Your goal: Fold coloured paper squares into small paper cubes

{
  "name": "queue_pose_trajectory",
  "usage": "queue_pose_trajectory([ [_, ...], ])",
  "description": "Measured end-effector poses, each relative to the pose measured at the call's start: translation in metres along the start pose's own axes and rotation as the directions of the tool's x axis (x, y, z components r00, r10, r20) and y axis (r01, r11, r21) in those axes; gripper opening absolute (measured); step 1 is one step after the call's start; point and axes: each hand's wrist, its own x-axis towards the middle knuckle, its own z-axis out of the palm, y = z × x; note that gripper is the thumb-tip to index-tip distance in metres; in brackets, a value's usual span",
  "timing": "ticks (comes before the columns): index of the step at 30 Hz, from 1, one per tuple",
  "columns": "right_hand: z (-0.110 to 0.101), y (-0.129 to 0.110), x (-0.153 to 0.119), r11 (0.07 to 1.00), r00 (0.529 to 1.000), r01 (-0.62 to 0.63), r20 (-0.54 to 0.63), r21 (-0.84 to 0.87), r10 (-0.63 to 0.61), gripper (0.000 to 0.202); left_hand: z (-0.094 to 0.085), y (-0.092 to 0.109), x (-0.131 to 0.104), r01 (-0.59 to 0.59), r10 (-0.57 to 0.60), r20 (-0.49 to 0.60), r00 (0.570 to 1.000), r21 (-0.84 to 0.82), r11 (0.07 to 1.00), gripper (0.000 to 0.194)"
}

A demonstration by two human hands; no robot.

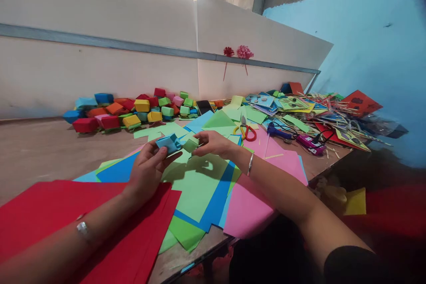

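My left hand [148, 164] is closed around a small folded blue paper box [169, 143], its thumb on the near face. Close beside it, my right hand [211, 143] pinches a small light green paper box [191, 144] between thumb and fingers. The two paper pieces meet or nearly meet; I cannot tell if they touch. Both hands are raised over light green paper sheets [196, 186], which lie on blue paper [218, 202]. A stack of red paper [66, 199] lies beneath my left forearm.
Several coloured paper boxes [142, 105] are heaped along the wall at the left. Scissors [245, 131] with red and yellow handles, a blue glue gun [278, 131] and a pink power strip [310, 144] lie at the right. Pink paper [253, 206] covers the table's front edge. Decorated cards [296, 104] and sticks pile up behind.
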Motion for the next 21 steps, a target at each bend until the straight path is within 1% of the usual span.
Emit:
queue_pose_trajectory([
  [2,0.001,-0.002,-0.001,0.994,0.999,-0.032,0.014,0.106,0.031,0.042,0.000,-0.001,0.000,-0.004,0.004,-0.005,1.000,0.006,1.000,0.033],
  [4,0.003,-0.004,-0.003,0.988,0.999,-0.035,0.043,0.153,0.029,0.037,0.000,-0.002,0.001,0.001,-0.001,-0.009,1.000,0.011,1.000,0.034],
  [6,0.005,-0.005,-0.004,0.987,0.998,-0.035,0.065,0.159,0.025,0.028,-0.001,-0.002,0.001,0.015,-0.015,-0.014,1.000,0.010,1.000,0.031],
  [9,0.005,-0.006,-0.004,0.994,0.997,-0.010,0.073,0.109,0.002,0.019,-0.001,0.000,0.001,0.052,-0.052,-0.002,0.999,0.018,0.999,0.023],
  [11,0.004,-0.006,-0.003,0.998,0.996,0.067,0.056,0.016,-0.068,0.019,0.000,0.002,0.002,0.102,-0.102,0.008,0.995,0.009,0.995,0.016],
  [12,0.003,-0.006,-0.003,0.990,0.991,0.127,0.041,-0.066,-0.125,0.021,0.000,0.003,0.003,0.133,-0.133,0.007,0.991,-0.006,0.991,0.013],
  [13,0.002,-0.006,-0.003,0.965,0.981,0.194,0.022,-0.174,-0.193,0.024,0.001,0.003,0.003,0.163,-0.163,0.001,0.987,-0.026,0.986,0.012],
  [14,0.002,-0.007,-0.003,0.919,0.964,0.257,0.007,-0.299,-0.267,0.029,0.001,0.004,0.004,0.185,-0.186,-0.009,0.982,-0.048,0.981,0.012],
  [16,0.002,-0.009,-0.006,0.778,0.921,0.327,-0.004,-0.537,-0.390,0.042,0.001,0.004,0.005,0.208,-0.210,-0.022,0.978,-0.072,0.976,0.013],
  [18,0.003,-0.012,-0.010,0.649,0.899,0.319,0.003,-0.691,-0.438,0.053,0.001,0.004,0.006,0.192,-0.194,-0.021,0.981,-0.071,0.979,0.019],
  [19,0.004,-0.013,-0.011,0.602,0.895,0.303,0.004,-0.739,-0.445,0.055,0.001,0.004,0.006,0.175,-0.176,-0.019,0.984,-0.064,0.983,0.025],
  [21,0.005,-0.015,-0.014,0.518,0.890,0.288,0.025,-0.806,-0.455,0.052,-0.001,0.003,0.005,0.131,-0.133,-0.025,0.991,-0.044,0.990,0.039],
])
